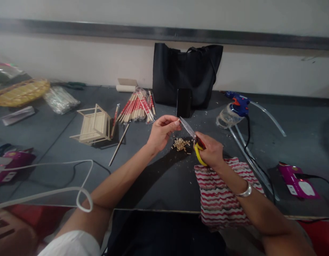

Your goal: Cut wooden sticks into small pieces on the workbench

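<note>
My right hand (211, 149) is closed around scissors (188, 128) with yellow and dark red handles. Their blades point up and left towards my left hand (163, 133). Thumb and fingers of that hand are pinched on a tiny pale wooden piece (179, 121), mostly hidden, right by the blade tips. Just below lies a small heap of short cut wooden bits (181, 144) on the dark table (153, 185). To the left, a small chair-like frame of thin sticks (93, 124) stands tilted, with a single stick (118, 145) beside it.
Wrapped chopsticks (137, 106) lie behind my left hand. A phone (184, 103) leans on a black bag (185, 74). At right are a blue glue gun (236, 103), clear glue sticks (244, 149), a striped cloth (220, 195) and a magenta power strip (297, 181). A white cable (84, 192) loops at left.
</note>
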Available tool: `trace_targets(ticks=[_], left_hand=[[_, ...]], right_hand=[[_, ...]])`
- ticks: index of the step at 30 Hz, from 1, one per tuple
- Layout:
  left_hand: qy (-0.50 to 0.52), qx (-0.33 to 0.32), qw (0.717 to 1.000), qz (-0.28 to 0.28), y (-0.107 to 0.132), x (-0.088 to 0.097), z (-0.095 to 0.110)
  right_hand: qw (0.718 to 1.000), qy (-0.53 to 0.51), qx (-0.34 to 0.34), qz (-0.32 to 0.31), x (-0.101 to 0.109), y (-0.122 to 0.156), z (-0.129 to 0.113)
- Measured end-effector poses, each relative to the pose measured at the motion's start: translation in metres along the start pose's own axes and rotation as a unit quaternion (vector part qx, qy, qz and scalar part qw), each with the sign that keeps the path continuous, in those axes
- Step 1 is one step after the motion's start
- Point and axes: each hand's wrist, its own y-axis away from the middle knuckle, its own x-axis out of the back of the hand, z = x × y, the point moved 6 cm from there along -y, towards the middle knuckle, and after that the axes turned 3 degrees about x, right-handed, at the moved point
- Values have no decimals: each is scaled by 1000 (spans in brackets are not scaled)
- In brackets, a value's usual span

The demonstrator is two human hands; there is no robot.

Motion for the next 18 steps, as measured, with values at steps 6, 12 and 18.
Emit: trace_targets(ticks=[6, 12, 18], left_hand=[[5, -17, 1000, 23, 1, 1, 4], [-6, -20, 999, 28, 2, 1, 3], [-29, -30, 999, 33, 3, 2, 6]], right_hand=[[999, 6, 38, 19, 4, -1, -6], [1000, 23, 17, -3, 2, -1, -2], [999, 47, 20, 6, 5, -2, -4]])
